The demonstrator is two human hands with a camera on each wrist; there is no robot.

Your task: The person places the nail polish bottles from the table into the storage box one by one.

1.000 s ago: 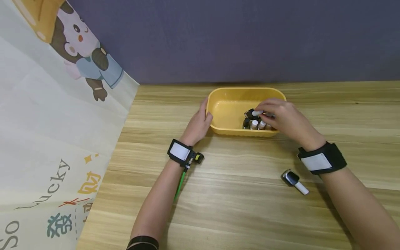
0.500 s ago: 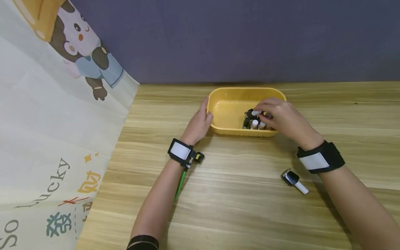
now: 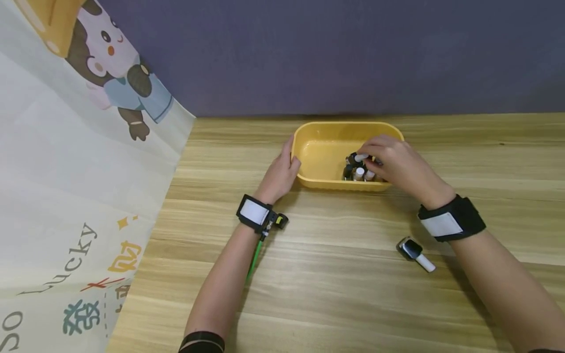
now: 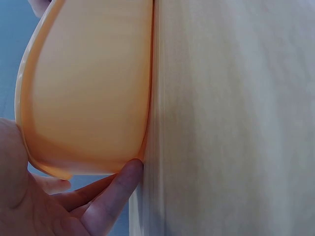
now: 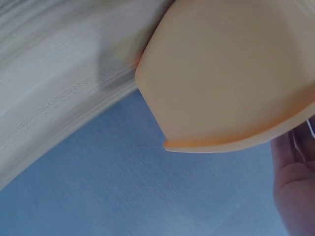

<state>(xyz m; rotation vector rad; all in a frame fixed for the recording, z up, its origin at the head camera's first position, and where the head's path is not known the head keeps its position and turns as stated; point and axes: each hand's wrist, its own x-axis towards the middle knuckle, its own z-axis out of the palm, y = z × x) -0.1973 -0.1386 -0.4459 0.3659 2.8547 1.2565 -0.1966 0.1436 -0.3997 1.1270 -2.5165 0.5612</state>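
A yellow plastic basin (image 3: 322, 185) sits on the wooden table, with several small nail polish bottles (image 3: 358, 173) gathered at its right end. Some have white caps, others look dark. My left hand (image 3: 279, 174) holds the basin's left end; in the left wrist view its fingertips (image 4: 129, 172) touch the outer wall below the rim. Over the bottles, my right hand (image 3: 395, 157) pinches a nail polish bottle by its white cap (image 3: 360, 157), and hides part of the pile. The right wrist view has the hand behind the rim, its fingertips hidden.
A dark nail polish bottle with a white cap (image 3: 416, 254) lies on the table (image 3: 335, 284) near my right forearm. A blue-grey wall (image 3: 353, 59) rises behind the basin. A printed white cloth (image 3: 88, 186) borders the table on the left.
Both hands keep almost the same places at the basin. My right hand has shifted very slightly, still at the white cap. The whole head view has drifted a little.
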